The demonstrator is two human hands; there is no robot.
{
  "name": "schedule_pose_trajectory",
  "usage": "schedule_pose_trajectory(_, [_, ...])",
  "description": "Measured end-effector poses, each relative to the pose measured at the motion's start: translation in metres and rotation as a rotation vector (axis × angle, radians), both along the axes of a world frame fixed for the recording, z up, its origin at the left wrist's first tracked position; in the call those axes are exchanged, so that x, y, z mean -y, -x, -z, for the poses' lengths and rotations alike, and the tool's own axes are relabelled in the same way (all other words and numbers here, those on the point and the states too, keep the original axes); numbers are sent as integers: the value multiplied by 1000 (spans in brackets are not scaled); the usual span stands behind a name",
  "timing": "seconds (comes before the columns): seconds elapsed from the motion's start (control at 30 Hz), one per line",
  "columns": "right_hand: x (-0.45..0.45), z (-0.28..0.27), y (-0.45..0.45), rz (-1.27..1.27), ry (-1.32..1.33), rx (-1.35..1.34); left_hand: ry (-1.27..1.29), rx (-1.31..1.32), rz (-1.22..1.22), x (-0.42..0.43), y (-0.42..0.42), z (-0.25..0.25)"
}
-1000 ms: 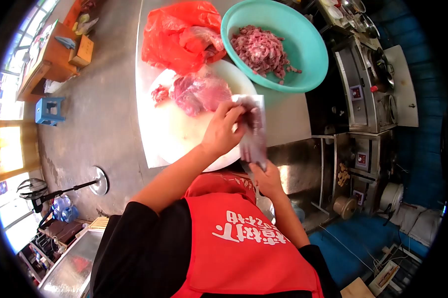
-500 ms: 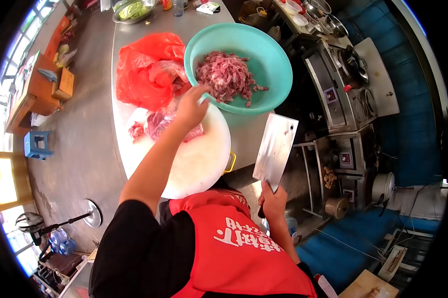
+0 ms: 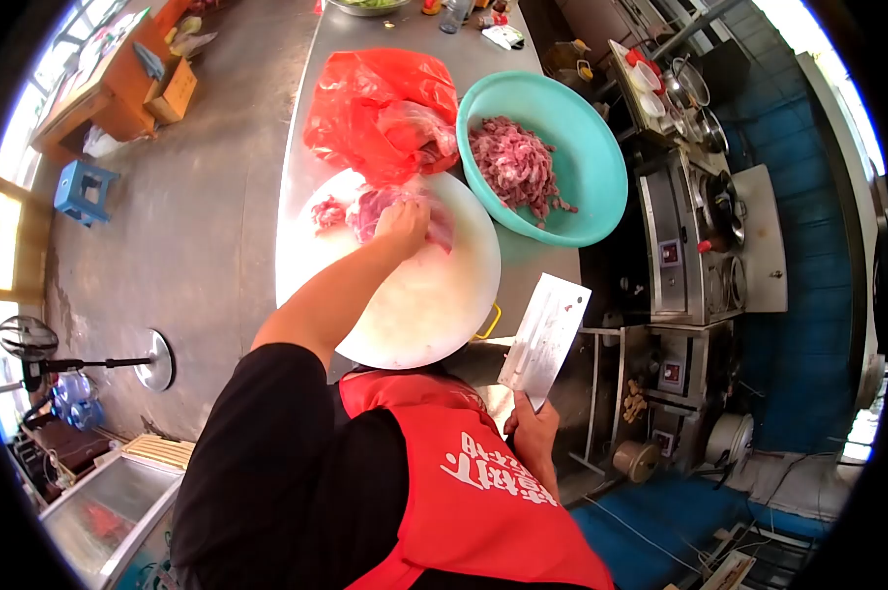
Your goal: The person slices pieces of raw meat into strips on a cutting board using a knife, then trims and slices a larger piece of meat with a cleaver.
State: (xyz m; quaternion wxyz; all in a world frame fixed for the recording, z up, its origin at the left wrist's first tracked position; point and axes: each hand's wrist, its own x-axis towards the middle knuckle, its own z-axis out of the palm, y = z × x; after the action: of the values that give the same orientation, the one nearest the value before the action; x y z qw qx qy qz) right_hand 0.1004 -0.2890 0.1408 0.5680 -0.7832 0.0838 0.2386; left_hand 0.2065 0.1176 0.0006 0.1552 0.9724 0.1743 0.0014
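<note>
My left hand (image 3: 403, 226) is on a piece of raw meat (image 3: 368, 209), its fingers curled down around it. The meat lies at the far side of a round white cutting board (image 3: 405, 310). A cleaver (image 3: 546, 334) is in my right hand (image 3: 533, 433), blade pointing up, off to the right of the board and clear of the meat. Beyond the board, a red plastic bag (image 3: 365, 108) has more meat showing at its opening. To the right of the bag stands a turquoise basin (image 3: 601, 187) holding a heap of cut meat strips (image 3: 515, 165).
The board rests on a metal table (image 3: 301, 162); a yellow handle (image 3: 490, 322) sticks out beside it. Bottles (image 3: 454, 15) and a bowl of greens (image 3: 368, 5) stand at the far end. A stove (image 3: 668, 246) is on the right, a blue stool (image 3: 85, 192) on the left.
My left hand has come down from beside the basin's rim onto the meat. My right hand still holds the cleaver out to the side. The view has shifted.
</note>
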Motion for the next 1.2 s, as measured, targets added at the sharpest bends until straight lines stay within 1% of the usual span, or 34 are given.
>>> schedule_pose_trajectory(0.03, [0, 0, 4, -3, -11, 14, 3, 10, -8, -6, 3, -10])
schedule_pose_trajectory(0.1, [-3, -5, 11, -13, 12, 40, 366, -90, -74, -17, 11, -41])
schedule_pose_trajectory(0.13, [-4, -7, 16, -18, 15, 44, 422, -11, -208, -23, 9, -11])
schedule_pose_trajectory(0.17, [-4, -8, 20, -21, 22, 47, 421, -8, -201, -28, 15, -11])
schedule_pose_trajectory(0.2, [-4, -7, 23, -14, 18, 49, 544, -1, -234, -34, 20, -16])
schedule_pose_trajectory(0.23, [-4, -6, 27, -13, 5, 50, 666, 2, -270, -37, 30, -32])
schedule_pose_trajectory(0.27, [-5, -5, 31, -12, -5, 47, 926, 161, -303, -37, 43, -48])
schedule_pose_trajectory(0.3, [-7, -6, 33, -8, -13, 44, 918, 157, -300, -42, 45, -41])
schedule_pose_trajectory(0.37, [-11, -8, 34, -22, 28, 26, 1362, 380, -564, -57, 45, -19])
schedule_pose_trajectory(0.4, [-11, -3, 33, -13, -19, 29, 1527, 513, -544, -56, 56, -41])
schedule_pose_trajectory(0.43, [-12, -1, 31, -5, -26, 28, 1520, 507, -536, -58, 65, -45])
schedule_pose_trajectory(0.5, [-13, 3, 24, -39, -42, 69, 1879, 667, -594, -65, 84, -53])
schedule_pose_trajectory(0.53, [-12, 7, 18, -51, -51, 69, 1945, 692, -611, -61, 98, -66])
schedule_pose_trajectory(0.57, [-12, 7, 13, -54, -56, 62, 1937, 691, -618, -59, 113, -75])
schedule_pose_trajectory(0.63, [-19, 4, 1, -123, -52, 100, 1988, 781, -584, -60, 137, -89])
schedule_pose_trajectory(0.67, [-24, -2, -4, -132, -59, 99, 1955, 859, -591, -59, 147, -94])
schedule_pose_trajectory(0.7, [-27, -2, -10, -133, -67, 89, 1943, 856, -597, -55, 157, -108])
schedule_pose_trajectory(0.77, [-29, -1, -23, -173, -85, 81, 1710, 991, -535, -46, 172, -133])
schedule_pose_trajectory(0.8, [-29, 1, -29, -179, -91, 71, 1571, 968, -537, -50, 178, -131])
schedule_pose_trajectory(0.83, [-29, 1, -34, -185, -91, 63, 1565, 967, -548, -47, 178, -125])
schedule_pose_trajectory(0.87, [-31, 0, -40, -210, -98, 56, 1499, 919, -482, -45, 177, -114])
schedule_pose_trajectory(0.93, [-33, -1, -52, -246, -108, 40, 1252, 962, -339, -20, 164, -96])
schedule_pose_trajectory(0.97, [-33, -2, -57, -268, -98, 41, 935, 742, -404, -5, 152, -83])
schedule_pose_trajectory(1.0, [-32, -2, -63, -290, -87, 40, 597, 725, -282, 13, 135, -66])
schedule_pose_trajectory(1.03, [-30, -1, -69, -301, -86, 30, 456, 552, -181, 29, 123, -40])
schedule_pose_trajectory(1.07, [-26, 0, -77, -330, -72, 39, 468, -72, -85, 48, 110, -75])
schedule_pose_trajectory(1.1, [-23, 1, -83, -359, -57, 48, 164, 80, 78, 78, 123, -35])
schedule_pose_trajectory(1.17, [-17, -8, -91, -360, -48, 34, -15, 268, 80, 111, 132, -8])
schedule_pose_trajectory(1.2, [-17, -11, -97, -350, -44, 35, -20, 264, 73, 112, 134, 5])
